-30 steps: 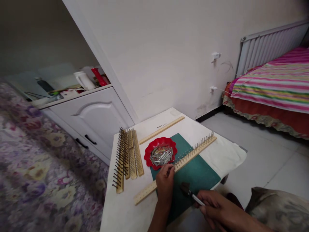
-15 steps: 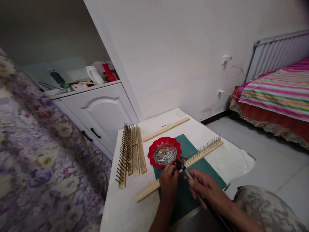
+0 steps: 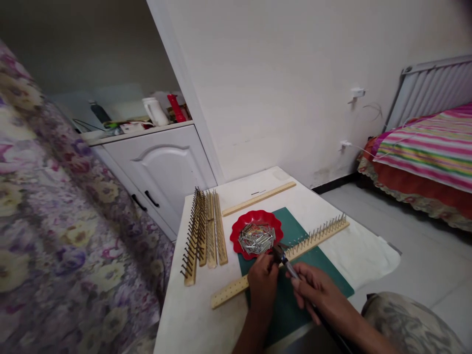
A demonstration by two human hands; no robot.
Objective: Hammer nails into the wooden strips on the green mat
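Observation:
My left hand (image 3: 262, 281) is pinched closed over a long wooden strip (image 3: 320, 235) that lies slantwise on a green cutting mat (image 3: 321, 269). What its fingertips hold is too small to make out. The strip's far half carries a row of upright nails; its near half (image 3: 228, 293) shows empty holes. My right hand (image 3: 313, 289) grips a small hammer (image 3: 282, 255), whose dark head sits at the strip beside my left fingertips. A red dish (image 3: 257, 232) full of loose nails stands just behind.
Several finished nail strips (image 3: 203, 235) lie stacked at the left of the white table (image 3: 191, 319). A bare wooden strip (image 3: 258, 198) lies at the back. A white cupboard (image 3: 162, 167), floral fabric (image 3: 55, 231), a striped bed (image 3: 427, 152) and my knee (image 3: 409, 324) surround it.
My right hand swung the hammer from the table's near edge up to the strip beside my left fingertips. The view shifted left, so the scene slid rightward.

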